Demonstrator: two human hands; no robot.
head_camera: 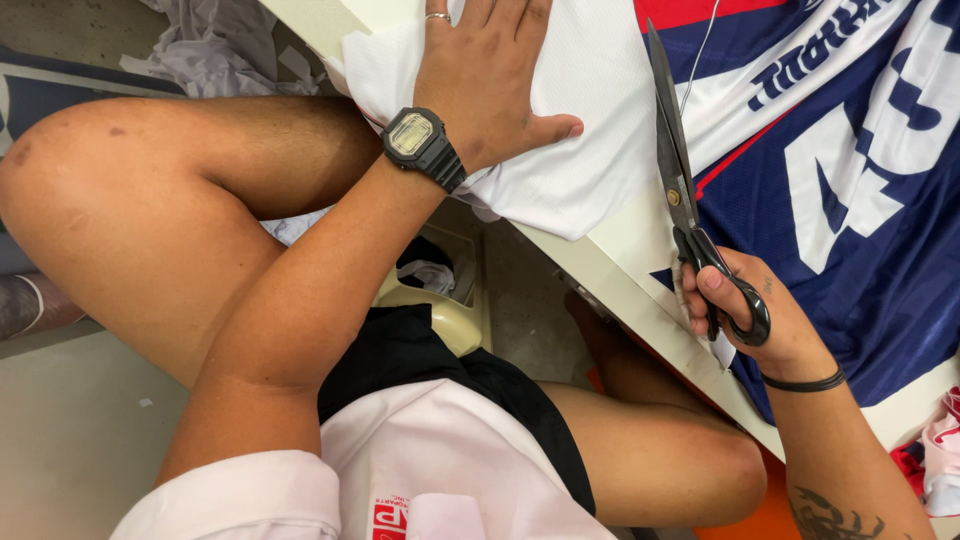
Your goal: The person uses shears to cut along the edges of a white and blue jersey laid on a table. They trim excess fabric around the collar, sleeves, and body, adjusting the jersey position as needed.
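Note:
My left hand (490,75) lies flat, fingers spread, on a piece of white fabric (585,150) draped over the table edge. A dark digital watch sits on that wrist and a ring on one finger. My right hand (745,310) grips the black handles of long tailor's scissors (675,150). Their blades are together and point away from me along the table. A blue sports jersey (860,220) with white lettering and red trim lies under and right of the scissors.
The pale table edge (640,300) runs diagonally from top left to lower right. My bare legs and black shorts are below it. Crumpled grey cloth (215,50) lies at top left, red and white fabric scraps (935,460) at lower right.

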